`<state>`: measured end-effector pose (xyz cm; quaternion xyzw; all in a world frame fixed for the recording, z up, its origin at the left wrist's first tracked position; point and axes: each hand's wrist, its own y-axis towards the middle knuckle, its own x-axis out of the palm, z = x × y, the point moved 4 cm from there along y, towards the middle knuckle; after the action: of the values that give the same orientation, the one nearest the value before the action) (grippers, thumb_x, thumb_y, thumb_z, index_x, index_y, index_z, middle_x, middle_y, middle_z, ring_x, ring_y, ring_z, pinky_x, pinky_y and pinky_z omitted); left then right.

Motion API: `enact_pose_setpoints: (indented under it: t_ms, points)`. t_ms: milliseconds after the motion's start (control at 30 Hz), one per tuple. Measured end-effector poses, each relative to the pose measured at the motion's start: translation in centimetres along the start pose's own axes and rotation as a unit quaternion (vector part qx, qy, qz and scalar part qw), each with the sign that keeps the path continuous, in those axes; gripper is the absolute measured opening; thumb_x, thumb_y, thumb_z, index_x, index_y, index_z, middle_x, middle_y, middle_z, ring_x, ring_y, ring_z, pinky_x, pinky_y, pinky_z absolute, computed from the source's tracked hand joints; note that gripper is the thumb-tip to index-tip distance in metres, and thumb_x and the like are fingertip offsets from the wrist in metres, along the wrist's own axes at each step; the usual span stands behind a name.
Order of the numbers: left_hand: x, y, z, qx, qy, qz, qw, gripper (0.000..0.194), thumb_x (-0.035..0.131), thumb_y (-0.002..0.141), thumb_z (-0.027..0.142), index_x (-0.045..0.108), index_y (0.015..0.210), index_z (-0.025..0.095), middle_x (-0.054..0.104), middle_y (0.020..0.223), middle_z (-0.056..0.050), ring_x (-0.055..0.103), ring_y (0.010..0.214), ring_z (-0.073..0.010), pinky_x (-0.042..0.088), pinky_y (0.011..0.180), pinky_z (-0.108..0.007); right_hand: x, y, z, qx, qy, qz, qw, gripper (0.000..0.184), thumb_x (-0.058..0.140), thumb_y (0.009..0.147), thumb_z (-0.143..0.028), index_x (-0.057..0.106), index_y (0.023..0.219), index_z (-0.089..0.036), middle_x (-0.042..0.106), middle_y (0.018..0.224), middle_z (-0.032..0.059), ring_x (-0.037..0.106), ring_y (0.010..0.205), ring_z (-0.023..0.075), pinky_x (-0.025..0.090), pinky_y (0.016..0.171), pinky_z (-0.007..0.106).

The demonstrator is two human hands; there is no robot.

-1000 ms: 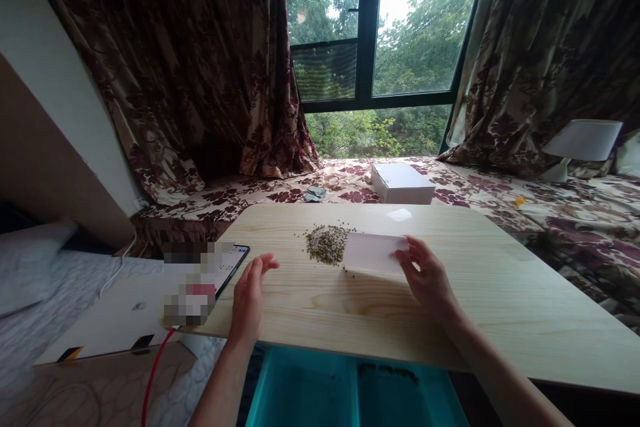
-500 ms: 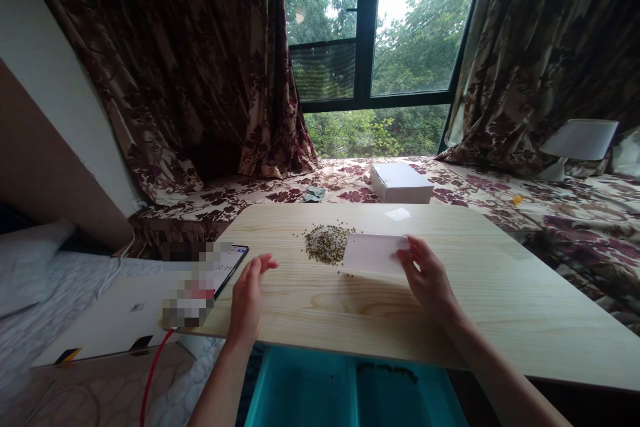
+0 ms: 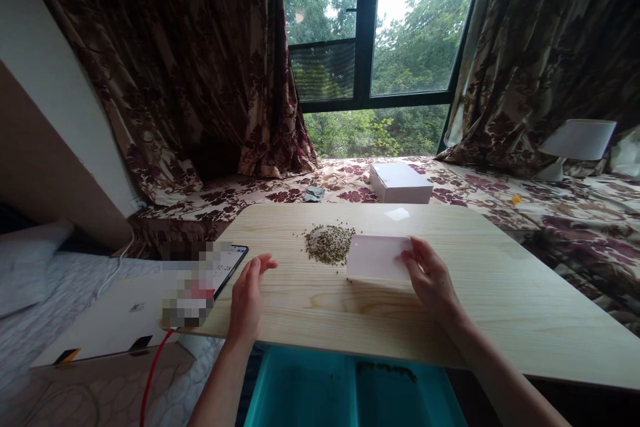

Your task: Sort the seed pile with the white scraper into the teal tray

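Observation:
A pile of small greenish beans or seeds (image 3: 327,243), mixed with white bits, lies on the pale wooden table (image 3: 310,310). My right hand (image 3: 433,277) grips the right end of a thin white card (image 3: 379,257), thumb on its near face. The card is tilted up, its left edge beside the pile's right side. My left hand (image 3: 250,290) rests at the table's left part, fingers loosely stretched, holding nothing. Below the table's front edge is a teal tray (image 3: 354,393) with two compartments; dark grains lie along the back of the right one.
A phone (image 3: 231,270) with a red cable (image 3: 153,373) lies at the table's left edge. Beyond the table, a white box (image 3: 403,181) and a crumpled grey-green scrap (image 3: 314,194) rest on the floral cover. A white lamp (image 3: 579,140) stands far right.
My right hand and the card have shifted slightly right, away from the pile. My left hand has stayed in place.

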<state>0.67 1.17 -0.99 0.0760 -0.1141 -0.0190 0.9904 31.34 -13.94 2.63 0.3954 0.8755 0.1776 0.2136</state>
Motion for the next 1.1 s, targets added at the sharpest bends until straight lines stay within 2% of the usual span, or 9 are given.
enact_pose_setpoints:
  t_ms: [233,500,833,1100]
  points:
    - [0.0,0.0,0.0,-0.009,0.001,0.001,1.000,0.048,0.055,0.080,0.057,0.066,0.099,0.014,0.071,0.090,-0.007,0.064,0.098,-0.0212,0.041,0.100,-0.038,0.7,0.0,-1.0,0.000,-0.005,-0.023,1.000,0.024,0.055,0.081,-0.037,0.056,0.098,-0.021,0.070,0.090,0.0088,0.069,0.078,0.0219,0.054,0.074,0.036]
    - [0.0,0.0,0.1,-0.008,-0.003,0.002,1.000,0.049,0.056,0.080,0.057,0.066,0.100,0.014,0.071,0.093,-0.008,0.065,0.097,-0.0213,0.041,0.101,-0.039,1.4,0.8,-0.6,-0.003,-0.019,-0.035,0.999,0.030,0.054,0.082,-0.042,0.055,0.102,-0.019,0.071,0.089,0.0106,0.069,0.077,0.0228,0.053,0.072,0.036]
    - [0.2,-0.2,0.3,-0.012,-0.003,0.005,1.000,0.049,0.057,0.078,0.058,0.066,0.098,0.013,0.071,0.089,-0.007,0.065,0.098,-0.0214,0.042,0.099,-0.037,3.9,1.7,-1.2,-0.008,-0.008,-0.097,0.995,0.025,0.052,0.082,-0.035,0.056,0.102,-0.021,0.071,0.086,0.0079,0.068,0.075,0.0208,0.051,0.070,0.035]
    - [0.1,-0.1,0.2,-0.007,0.000,0.005,1.000,0.048,0.056,0.079,0.058,0.066,0.098,0.014,0.071,0.090,-0.007,0.065,0.097,-0.0210,0.043,0.099,-0.037,5.2,2.5,-0.6,0.059,0.081,-0.177,0.979,0.020,0.054,0.078,-0.034,0.056,0.093,-0.021,0.072,0.081,0.0051,0.067,0.073,0.0191,0.051,0.064,0.030]
